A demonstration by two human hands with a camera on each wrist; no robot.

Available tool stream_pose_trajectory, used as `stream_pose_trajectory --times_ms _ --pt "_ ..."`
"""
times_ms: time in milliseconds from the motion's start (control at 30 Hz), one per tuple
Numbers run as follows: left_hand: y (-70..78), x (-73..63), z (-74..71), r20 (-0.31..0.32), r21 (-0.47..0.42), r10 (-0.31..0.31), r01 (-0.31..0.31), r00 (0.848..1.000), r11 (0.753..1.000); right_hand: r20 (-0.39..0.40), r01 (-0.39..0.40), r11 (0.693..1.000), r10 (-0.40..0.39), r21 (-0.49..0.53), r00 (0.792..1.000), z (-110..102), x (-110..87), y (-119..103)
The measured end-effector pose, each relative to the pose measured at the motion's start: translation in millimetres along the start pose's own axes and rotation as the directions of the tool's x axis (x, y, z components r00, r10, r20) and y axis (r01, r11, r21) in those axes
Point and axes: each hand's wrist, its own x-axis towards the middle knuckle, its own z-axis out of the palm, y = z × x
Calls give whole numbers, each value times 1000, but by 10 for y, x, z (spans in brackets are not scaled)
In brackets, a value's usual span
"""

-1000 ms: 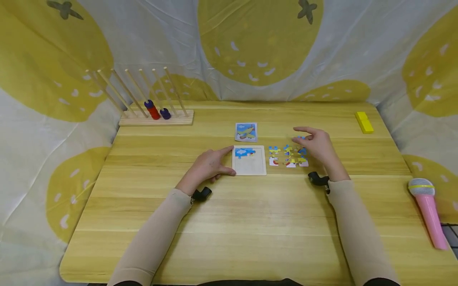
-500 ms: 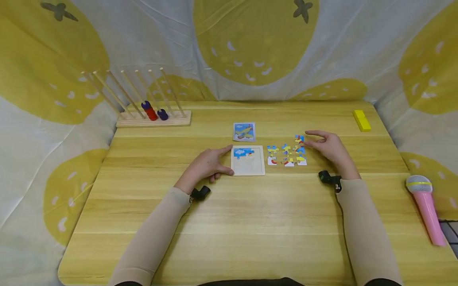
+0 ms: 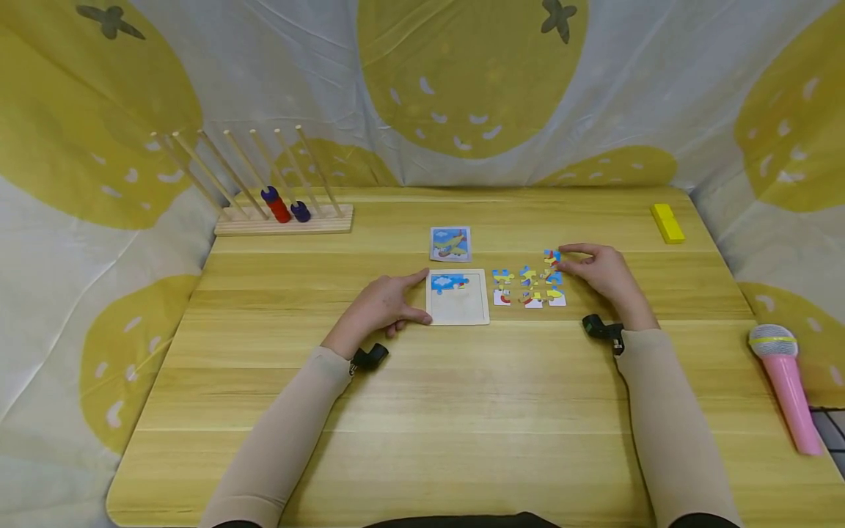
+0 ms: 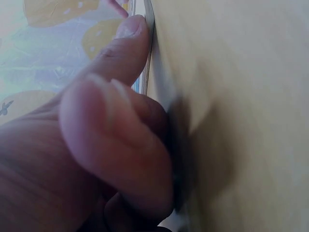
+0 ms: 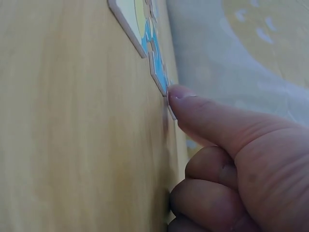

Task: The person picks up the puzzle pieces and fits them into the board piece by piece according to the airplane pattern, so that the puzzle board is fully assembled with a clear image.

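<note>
A square wooden puzzle tray [image 3: 458, 312] lies mid-table. Joined blue sky pieces [image 3: 449, 281] fill part of its upper left. My left hand [image 3: 383, 302] holds the tray's left side, thumb near the lower corner and index finger near the upper one. In the left wrist view, the thumb and curled fingers [image 4: 130, 140] sit by the tray's edge. Right of the tray lie several loose jigsaw pieces [image 3: 533, 298]. My right hand [image 3: 606, 273] pinches the farthest jigsaw piece [image 3: 551, 257], blue and red, by its right side. Its thumb [image 5: 207, 111] touches that piece in the right wrist view.
A picture card [image 3: 451, 243] with an airplane lies behind the tray. At the back left stands a wooden peg rack [image 3: 284, 227] with a few red and purple rings. Yellow blocks [image 3: 668, 224] lie at the back right, a pink toy microphone [image 3: 788, 392] at the right edge.
My right hand shifted right, off the pieces, then came slightly back left to the farthest piece. The left hand stays at the tray. The view shifted slightly.
</note>
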Motion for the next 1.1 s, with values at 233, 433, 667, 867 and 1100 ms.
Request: stream_pose_trajectory --times_ms 233,433,667,867,1100 --pt "15 -7 -17 1 5 -4 4 1000 1000 -30 -2 999 1 -38 1000 19 3 -47" --pt "33 -19 -44 6 7 -19 19 1000 1000 -78 58 991 -68 -119 995 67 17 -76" --pt "45 -24 -57 7 2 -22 22 1000 1000 -100 160 963 -185 -217 978 89 11 -85" --pt "44 -35 -36 11 -26 -27 27 1000 999 -118 178 972 -197 -154 973 143 -31 -183" --pt "50 -31 -4 -4 -7 -30 30 1000 1000 6 275 951 -277 -145 961 474 -110 -587"
